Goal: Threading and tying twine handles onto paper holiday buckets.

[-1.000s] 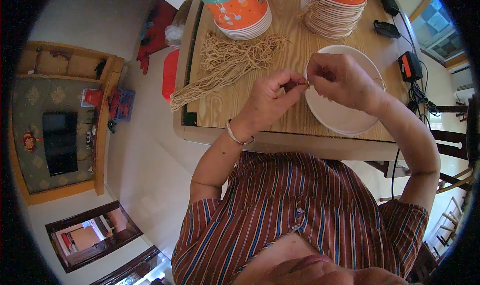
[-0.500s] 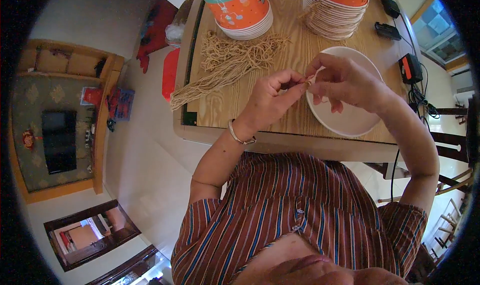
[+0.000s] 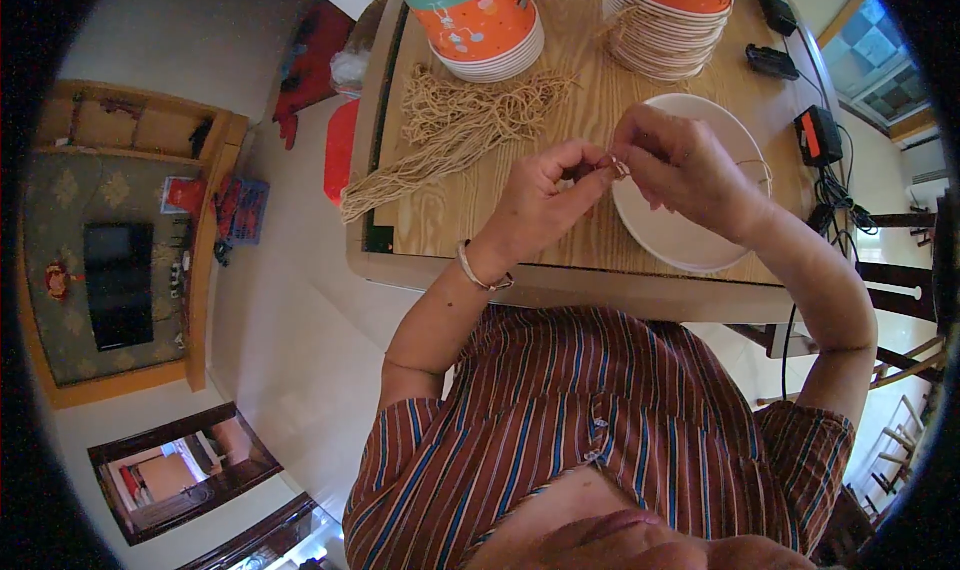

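Observation:
Over the table's front part, my left hand (image 3: 555, 192) pinches a small light-brown cord (image 3: 621, 168) between thumb and forefinger. My right hand (image 3: 690, 165) is closed at the same spot, its thumb and fingertips meeting the cord. Both hands' fingertips touch or nearly touch. Beneath the right hand is a white round bowl (image 3: 690, 245), partly hidden by that hand. A thin loop of cord (image 3: 766, 170) shows at the bowl's right rim. Left of my hands lies a loose bundle of tan twine (image 3: 470, 120), its straight strands reaching the table's left edge.
Stacked orange paper tubs (image 3: 480, 35) with white rims stand behind the bundle. Another orange stack (image 3: 665, 45) at the back right has twine round its side. Black adapters (image 3: 772, 62) and tangled cables (image 3: 838, 195) lie along the right edge. A red stool (image 3: 341, 150) is beyond the left edge.
My right hand's fingers have closed in from a spread pose and shifted slightly toward the left fingertips. A loop of cord now shows at the bowl's right rim. My left hand stays put.

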Motion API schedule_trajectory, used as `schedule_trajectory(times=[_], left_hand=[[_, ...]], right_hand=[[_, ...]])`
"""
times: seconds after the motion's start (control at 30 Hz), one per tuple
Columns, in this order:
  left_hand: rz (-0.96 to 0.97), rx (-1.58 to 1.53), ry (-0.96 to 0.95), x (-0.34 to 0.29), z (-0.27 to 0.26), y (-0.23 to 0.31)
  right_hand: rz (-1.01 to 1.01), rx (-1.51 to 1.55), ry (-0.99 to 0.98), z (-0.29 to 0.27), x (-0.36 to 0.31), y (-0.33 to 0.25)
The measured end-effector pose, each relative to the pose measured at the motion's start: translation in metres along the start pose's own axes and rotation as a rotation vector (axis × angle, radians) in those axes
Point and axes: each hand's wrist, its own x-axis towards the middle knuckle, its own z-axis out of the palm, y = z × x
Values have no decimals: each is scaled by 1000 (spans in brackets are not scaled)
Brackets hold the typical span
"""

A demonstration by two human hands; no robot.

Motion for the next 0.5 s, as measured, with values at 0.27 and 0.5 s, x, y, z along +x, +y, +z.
schedule_trajectory(times=[0.27, 0.5], left_hand=[[-47, -71, -4, 0, 1, -2], [-30, -35, -4, 0, 1, 1]], right_hand=[[100, 56, 79, 1, 2, 1], [194, 83, 22, -5, -1, -4]])
